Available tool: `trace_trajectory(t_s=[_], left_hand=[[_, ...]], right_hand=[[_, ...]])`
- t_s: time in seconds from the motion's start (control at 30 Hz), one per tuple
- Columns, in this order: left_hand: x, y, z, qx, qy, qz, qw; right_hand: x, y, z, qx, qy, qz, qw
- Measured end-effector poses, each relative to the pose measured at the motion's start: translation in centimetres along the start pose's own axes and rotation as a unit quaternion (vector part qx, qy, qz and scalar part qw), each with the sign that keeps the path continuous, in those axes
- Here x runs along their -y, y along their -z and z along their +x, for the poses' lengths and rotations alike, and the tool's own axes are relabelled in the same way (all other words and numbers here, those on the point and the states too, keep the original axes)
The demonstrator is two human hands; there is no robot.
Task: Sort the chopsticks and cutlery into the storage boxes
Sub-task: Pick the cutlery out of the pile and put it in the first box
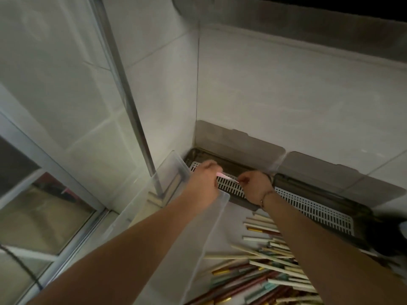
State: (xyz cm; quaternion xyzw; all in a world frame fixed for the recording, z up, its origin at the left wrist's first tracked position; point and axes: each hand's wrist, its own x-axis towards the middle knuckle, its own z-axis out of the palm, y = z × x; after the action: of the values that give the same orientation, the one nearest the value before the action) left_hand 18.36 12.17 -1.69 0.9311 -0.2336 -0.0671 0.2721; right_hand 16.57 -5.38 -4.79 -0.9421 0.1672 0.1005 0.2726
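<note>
Both my hands reach over a long grey storage box (304,190) with a white slotted tray inside, set against the back wall. A thin pink chopstick (224,176) spans the gap between them: my left hand (203,179) grips its thick end and my right hand (255,186) pinches its tip. A heap of mixed chopsticks (264,269), cream, red, green and gold, lies on the counter under my right forearm. A clear plastic storage box (176,216) stands under my left forearm.
The grey box's smoky lids (237,146) lean open against the tiled back wall. A metal pipe (132,119) runs down the left wall corner. A window frame (55,205) sits at the left. A dark object (392,234) lies at the right edge.
</note>
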Motion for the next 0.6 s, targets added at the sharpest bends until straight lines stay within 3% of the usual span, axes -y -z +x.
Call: trace_trajectory(t_s=[0.07, 0.17, 0.4, 0.6], left_hand=[[0.7, -0.3, 0.1, 0.047, -0.028, 0.135, 0.989], [1.3, -0.5, -0.2, 0.089, -0.058, 0.212, 0.972], [1.9, -0.9, -1.0, 0.111, -0.106, 0.25, 0.956], [1.5, -0.4, -1.0, 0.112, -0.106, 0.215, 0.964]], right_hand=[[0.0, -1.2, 1.1, 0.025, -0.02, -0.006, 0.999], [0.0, -2.7, 2.0, 0.044, -0.037, 0.011, 0.998], [0.4, -3.2, 3.4, 0.118, -0.02, 0.005, 0.993], [-0.1, -2.6, 2.7, 0.081, 0.017, 0.02, 0.996]])
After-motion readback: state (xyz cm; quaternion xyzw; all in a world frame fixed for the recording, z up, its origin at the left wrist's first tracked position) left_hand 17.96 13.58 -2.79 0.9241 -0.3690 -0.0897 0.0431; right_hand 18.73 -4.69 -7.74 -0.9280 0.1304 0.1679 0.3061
